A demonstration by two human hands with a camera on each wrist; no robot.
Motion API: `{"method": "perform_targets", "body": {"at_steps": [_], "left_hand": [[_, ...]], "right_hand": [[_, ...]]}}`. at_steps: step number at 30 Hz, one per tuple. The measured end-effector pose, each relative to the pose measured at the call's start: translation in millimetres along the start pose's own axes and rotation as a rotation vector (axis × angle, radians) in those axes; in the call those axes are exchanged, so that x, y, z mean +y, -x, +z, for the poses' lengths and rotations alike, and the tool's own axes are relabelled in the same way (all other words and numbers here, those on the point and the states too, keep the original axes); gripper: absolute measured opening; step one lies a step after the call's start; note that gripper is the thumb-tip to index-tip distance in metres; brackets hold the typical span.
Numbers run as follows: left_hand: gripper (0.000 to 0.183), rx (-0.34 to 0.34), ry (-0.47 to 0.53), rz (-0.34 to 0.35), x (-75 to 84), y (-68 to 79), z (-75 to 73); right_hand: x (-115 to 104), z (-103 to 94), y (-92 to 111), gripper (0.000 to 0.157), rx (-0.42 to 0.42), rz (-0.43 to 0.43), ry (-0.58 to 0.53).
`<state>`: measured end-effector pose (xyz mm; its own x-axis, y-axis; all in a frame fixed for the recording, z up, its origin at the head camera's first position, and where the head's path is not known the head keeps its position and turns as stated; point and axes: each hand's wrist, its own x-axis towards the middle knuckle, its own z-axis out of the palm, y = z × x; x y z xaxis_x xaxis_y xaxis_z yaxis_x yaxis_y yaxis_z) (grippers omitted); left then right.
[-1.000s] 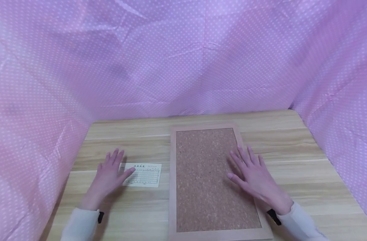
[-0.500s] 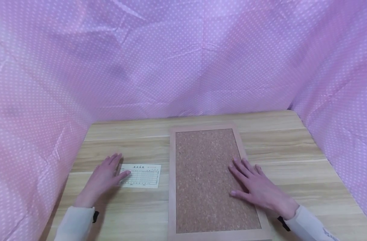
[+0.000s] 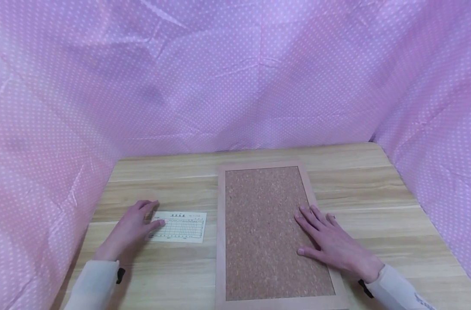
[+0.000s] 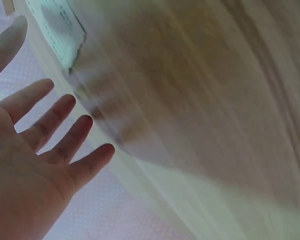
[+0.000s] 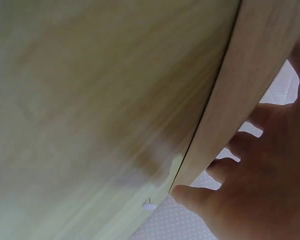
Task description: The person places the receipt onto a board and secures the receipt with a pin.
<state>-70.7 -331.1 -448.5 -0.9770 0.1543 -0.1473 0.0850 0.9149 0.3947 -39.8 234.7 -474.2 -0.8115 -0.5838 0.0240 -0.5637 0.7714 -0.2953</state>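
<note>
A wood-framed cork board (image 3: 266,275) lies on the table, right of the middle. My right hand (image 3: 332,245) rests over its right side, fingers spread across the cork and frame. To the left of the board is a white printed form slip (image 3: 185,228), ruled with a grid. My left hand (image 3: 128,228) is at the slip's left end, with the thumb over the paper and the fingers near its upper left corner. In the left wrist view its fingers (image 4: 65,107) are spread and hold nothing. A white-headed thumbtack (image 5: 149,205) shows in the right wrist view, beyond the right fingertips.
The wood-grain table (image 3: 173,280) has rounded back corners. Pink polka-dot cloth (image 3: 235,77) hangs behind it and along both sides.
My left hand has drawn back a little to the left, its fingers bending down at the slip. The right hand has shifted slightly nearer and lowered over the board, which stays put.
</note>
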Motion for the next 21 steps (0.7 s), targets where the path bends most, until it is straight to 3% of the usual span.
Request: {"method": "perform_targets", "body": {"at_steps": [8, 15, 21], "left_hand": [[0.069, 0.002, 0.053, -0.002, -9.4, -4.3, 1.3], [0.056, -0.001, 0.056, 0.016, -8.4, -3.4, 1.0], [0.040, 0.055, 0.053, 0.061, -11.4, -1.4, 3.2]], "right_hand": [[0.1, 0.3, 0.0, 0.084, -0.009, 0.003, 0.000], [0.2, 0.4, 0.7, 0.084, -0.018, 0.010, -0.005], [-0.7, -0.6, -0.3, 0.084, -0.025, 0.010, -0.010]]}}
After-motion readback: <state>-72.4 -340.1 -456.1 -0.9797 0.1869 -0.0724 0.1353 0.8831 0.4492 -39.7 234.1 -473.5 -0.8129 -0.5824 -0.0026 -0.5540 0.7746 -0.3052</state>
